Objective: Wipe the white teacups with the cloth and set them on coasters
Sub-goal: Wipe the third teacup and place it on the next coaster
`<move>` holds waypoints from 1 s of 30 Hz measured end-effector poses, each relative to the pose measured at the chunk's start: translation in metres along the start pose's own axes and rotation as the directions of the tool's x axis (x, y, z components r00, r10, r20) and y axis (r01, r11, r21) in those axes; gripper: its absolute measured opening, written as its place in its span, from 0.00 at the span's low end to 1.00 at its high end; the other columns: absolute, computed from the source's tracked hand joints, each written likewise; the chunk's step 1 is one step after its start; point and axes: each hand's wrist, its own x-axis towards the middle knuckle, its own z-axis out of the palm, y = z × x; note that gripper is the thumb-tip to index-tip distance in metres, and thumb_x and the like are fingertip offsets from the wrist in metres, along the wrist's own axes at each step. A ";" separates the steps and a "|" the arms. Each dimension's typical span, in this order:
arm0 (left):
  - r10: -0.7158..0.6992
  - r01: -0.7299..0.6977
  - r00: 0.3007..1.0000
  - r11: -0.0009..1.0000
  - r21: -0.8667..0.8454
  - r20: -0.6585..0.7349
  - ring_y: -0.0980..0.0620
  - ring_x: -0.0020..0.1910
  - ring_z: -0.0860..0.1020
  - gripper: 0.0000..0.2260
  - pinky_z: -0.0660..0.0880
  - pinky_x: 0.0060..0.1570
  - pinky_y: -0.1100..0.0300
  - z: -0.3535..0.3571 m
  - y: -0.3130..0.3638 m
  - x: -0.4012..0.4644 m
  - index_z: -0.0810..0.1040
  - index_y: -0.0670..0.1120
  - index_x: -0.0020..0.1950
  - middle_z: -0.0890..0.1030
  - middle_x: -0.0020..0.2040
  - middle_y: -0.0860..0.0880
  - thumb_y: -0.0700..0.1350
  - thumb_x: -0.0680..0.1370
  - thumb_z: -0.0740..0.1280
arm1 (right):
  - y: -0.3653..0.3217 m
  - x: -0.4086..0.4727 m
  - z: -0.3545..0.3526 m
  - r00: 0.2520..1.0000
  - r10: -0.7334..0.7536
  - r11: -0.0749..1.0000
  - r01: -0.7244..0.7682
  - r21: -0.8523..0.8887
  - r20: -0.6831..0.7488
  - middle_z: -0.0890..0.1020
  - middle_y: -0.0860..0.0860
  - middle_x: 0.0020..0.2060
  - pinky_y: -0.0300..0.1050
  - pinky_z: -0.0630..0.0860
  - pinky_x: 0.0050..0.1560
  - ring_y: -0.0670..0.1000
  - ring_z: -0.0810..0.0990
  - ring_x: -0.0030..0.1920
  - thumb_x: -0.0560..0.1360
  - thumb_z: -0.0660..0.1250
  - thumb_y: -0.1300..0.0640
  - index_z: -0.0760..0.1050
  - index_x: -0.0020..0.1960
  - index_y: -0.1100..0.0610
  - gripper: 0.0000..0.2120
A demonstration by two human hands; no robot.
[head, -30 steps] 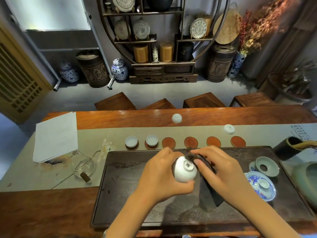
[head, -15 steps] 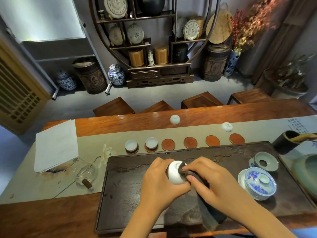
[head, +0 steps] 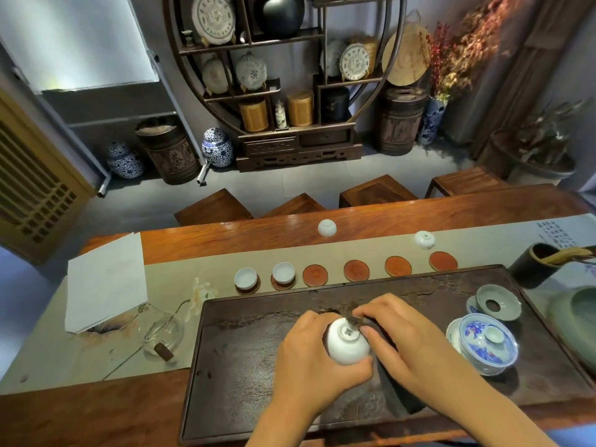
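Note:
My left hand (head: 309,359) grips a white teacup (head: 346,346) tipped so its base faces me, above the dark tea tray (head: 258,366). My right hand (head: 406,340) holds the dark cloth (head: 396,388) and presses a fold of it against the cup's foot; the rest of the cloth hangs down to the tray. Two white cups (head: 245,278) (head: 283,272) stand upright on coasters at the left of the row. To their right lie several bare red-brown coasters (head: 315,274). Two more white cups (head: 327,227) (head: 424,239) sit upside down farther back.
A blue-and-white lidded bowl (head: 487,343) and a grey-green strainer (head: 498,305) stand on the tray's right side. A glass pitcher (head: 163,332) and white papers (head: 106,282) lie at left. A dark holder (head: 535,264) and a green basin (head: 577,321) are at far right.
The cup turned in my left hand, its base shown, hidden, then showing again. My right hand's fold of cloth moved over its bottom. The camera view shifted slightly.

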 end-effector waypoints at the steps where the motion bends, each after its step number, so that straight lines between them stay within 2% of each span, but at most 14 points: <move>1: -0.011 0.011 1.000 1.000 -0.004 -0.008 0.61 0.42 0.77 0.19 0.75 0.39 0.65 0.001 0.000 -0.001 0.76 0.63 0.49 0.76 0.41 0.59 0.61 0.60 0.72 | -0.002 -0.001 0.000 1.000 -0.013 1.000 0.013 -0.001 0.013 0.75 0.48 0.50 0.39 0.71 0.49 0.46 0.75 0.49 0.77 0.62 0.56 0.75 0.58 0.54 0.10; 6: -0.023 0.022 0.999 0.999 -0.024 -0.031 0.59 0.43 0.77 0.19 0.74 0.40 0.62 -0.003 -0.001 0.002 0.79 0.61 0.49 0.78 0.41 0.57 0.61 0.59 0.71 | -0.011 -0.007 0.001 0.995 -0.059 0.998 0.057 0.033 0.079 0.75 0.46 0.47 0.40 0.73 0.45 0.45 0.75 0.46 0.76 0.61 0.53 0.75 0.54 0.51 0.09; 11: 0.053 -0.053 0.998 0.999 -0.003 -0.034 0.61 0.45 0.77 0.20 0.74 0.42 0.63 -0.013 0.001 0.002 0.80 0.59 0.51 0.79 0.43 0.58 0.60 0.60 0.74 | 0.004 0.000 -0.001 0.999 0.040 0.998 -0.039 0.042 -0.031 0.78 0.47 0.48 0.38 0.71 0.47 0.45 0.77 0.47 0.75 0.66 0.58 0.77 0.55 0.54 0.09; 14: 0.133 -0.132 0.991 0.991 -0.023 0.017 0.61 0.46 0.78 0.21 0.75 0.45 0.62 -0.016 0.004 0.000 0.80 0.58 0.53 0.79 0.45 0.60 0.56 0.61 0.76 | 0.012 0.005 -0.001 0.996 0.081 0.996 -0.080 0.048 -0.033 0.79 0.48 0.48 0.38 0.72 0.49 0.46 0.78 0.48 0.75 0.67 0.60 0.77 0.56 0.55 0.10; 16: 0.161 -0.159 0.986 0.987 -0.035 0.039 0.60 0.47 0.78 0.22 0.76 0.45 0.61 -0.018 0.004 0.002 0.80 0.57 0.54 0.79 0.45 0.60 0.55 0.61 0.76 | 0.014 0.005 -0.002 0.994 0.106 0.990 -0.102 0.101 -0.033 0.79 0.46 0.48 0.38 0.73 0.49 0.43 0.77 0.49 0.75 0.67 0.59 0.78 0.56 0.54 0.10; 18: 0.165 -0.165 0.985 0.986 -0.016 0.055 0.59 0.47 0.77 0.22 0.75 0.46 0.63 -0.021 0.003 0.004 0.79 0.58 0.54 0.79 0.45 0.61 0.57 0.61 0.76 | 0.013 0.003 -0.002 0.991 0.122 0.983 -0.113 0.146 -0.049 0.79 0.44 0.48 0.32 0.71 0.49 0.40 0.76 0.49 0.75 0.67 0.59 0.78 0.55 0.52 0.10; 20: 0.141 -0.143 0.988 0.989 0.033 0.057 0.59 0.47 0.76 0.23 0.73 0.46 0.66 -0.021 0.001 0.006 0.79 0.59 0.54 0.79 0.45 0.63 0.60 0.61 0.74 | 0.012 0.000 -0.003 0.991 0.121 0.982 -0.110 0.150 -0.061 0.78 0.43 0.47 0.28 0.69 0.49 0.38 0.75 0.49 0.75 0.68 0.60 0.78 0.55 0.52 0.09; 25: 0.058 -0.062 0.996 0.997 0.055 0.064 0.61 0.48 0.73 0.25 0.70 0.46 0.69 -0.016 -0.009 0.008 0.79 0.59 0.55 0.79 0.45 0.62 0.63 0.60 0.72 | 0.009 -0.005 0.001 0.995 0.084 0.989 -0.077 0.124 -0.047 0.78 0.44 0.47 0.32 0.70 0.49 0.39 0.75 0.49 0.74 0.68 0.60 0.78 0.54 0.53 0.09; 28: 0.017 -0.021 0.998 0.997 0.068 0.059 0.62 0.48 0.74 0.24 0.68 0.45 0.72 -0.015 -0.014 0.010 0.78 0.61 0.55 0.79 0.47 0.64 0.64 0.60 0.71 | 0.009 -0.005 0.001 0.999 0.041 0.988 -0.042 0.147 0.009 0.78 0.42 0.46 0.32 0.70 0.48 0.38 0.75 0.49 0.74 0.67 0.58 0.77 0.54 0.51 0.09; 30: -0.043 0.042 0.999 0.999 0.009 0.028 0.62 0.48 0.76 0.22 0.70 0.45 0.73 -0.016 -0.016 0.014 0.79 0.61 0.53 0.81 0.46 0.64 0.63 0.61 0.71 | 0.007 -0.006 0.002 0.998 0.010 0.984 -0.022 0.176 0.065 0.77 0.40 0.47 0.31 0.70 0.47 0.38 0.75 0.49 0.75 0.66 0.55 0.77 0.54 0.49 0.09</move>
